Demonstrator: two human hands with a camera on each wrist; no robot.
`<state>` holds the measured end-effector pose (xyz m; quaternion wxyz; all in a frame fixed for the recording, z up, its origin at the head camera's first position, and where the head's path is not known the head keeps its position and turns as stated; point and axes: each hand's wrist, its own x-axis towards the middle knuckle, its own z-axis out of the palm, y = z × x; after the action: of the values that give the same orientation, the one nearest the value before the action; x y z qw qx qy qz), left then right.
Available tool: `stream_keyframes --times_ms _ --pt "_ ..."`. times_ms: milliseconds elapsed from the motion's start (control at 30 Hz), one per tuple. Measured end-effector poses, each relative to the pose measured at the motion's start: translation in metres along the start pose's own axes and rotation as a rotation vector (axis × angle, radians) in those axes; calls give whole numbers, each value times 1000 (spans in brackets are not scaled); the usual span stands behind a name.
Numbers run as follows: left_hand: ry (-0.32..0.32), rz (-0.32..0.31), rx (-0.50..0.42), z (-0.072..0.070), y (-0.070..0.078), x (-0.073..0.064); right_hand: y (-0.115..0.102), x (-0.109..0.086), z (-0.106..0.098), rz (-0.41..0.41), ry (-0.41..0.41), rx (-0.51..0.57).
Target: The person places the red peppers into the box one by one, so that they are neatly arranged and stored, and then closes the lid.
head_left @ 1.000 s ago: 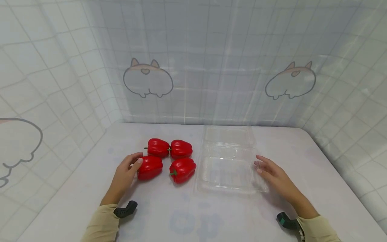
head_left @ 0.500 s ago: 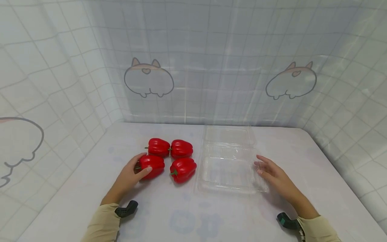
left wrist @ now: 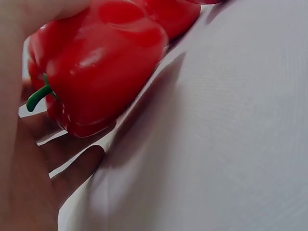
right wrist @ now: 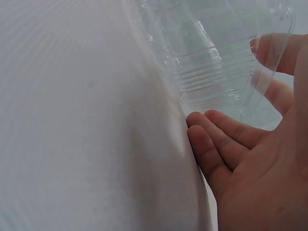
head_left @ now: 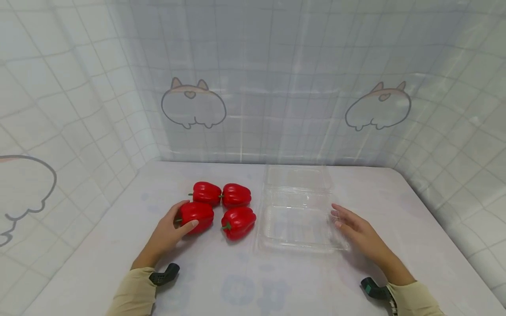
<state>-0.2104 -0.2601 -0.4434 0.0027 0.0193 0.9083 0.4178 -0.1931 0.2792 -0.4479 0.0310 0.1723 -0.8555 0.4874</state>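
In the head view, my left hand [head_left: 166, 232] grips a red bell pepper [head_left: 199, 215] at the left. The thumb lies on the near side and the fingers reach round the stem end. The left wrist view shows this bell pepper [left wrist: 103, 62] close up, its green stem towards the palm. My right hand [head_left: 361, 235] rests beside a clear plastic clamshell container [head_left: 296, 244] whose lid [head_left: 298, 177] lies folded back. Seen from the right wrist, the fingertips [right wrist: 199, 137] touch or nearly touch the container's side, with the fingers fairly straight.
Two more bell peppers, one at the back left [head_left: 206, 193] and one beside it [head_left: 236, 195], lie behind the gripped one. Another bell pepper [head_left: 238, 223] lies between it and the container. Grid-patterned curtains [head_left: 253, 87] surround the white table [head_left: 205, 281].
My left hand has shifted forward and right round the bell pepper, its thumb now on the near side. The bell pepper has turned slightly, showing its stem. The right hand stays put.
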Motion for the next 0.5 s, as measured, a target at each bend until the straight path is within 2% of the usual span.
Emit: stream_keyframes --times_ms 100,267,500 --pt "27 -1 -20 0 1 -1 0 0 0 6 12 -28" --pt "55 36 -35 0 -1 -2 -2 -1 1 16 25 -58" --pt "86 54 -43 0 -2 -1 -5 -1 2 43 32 -53"
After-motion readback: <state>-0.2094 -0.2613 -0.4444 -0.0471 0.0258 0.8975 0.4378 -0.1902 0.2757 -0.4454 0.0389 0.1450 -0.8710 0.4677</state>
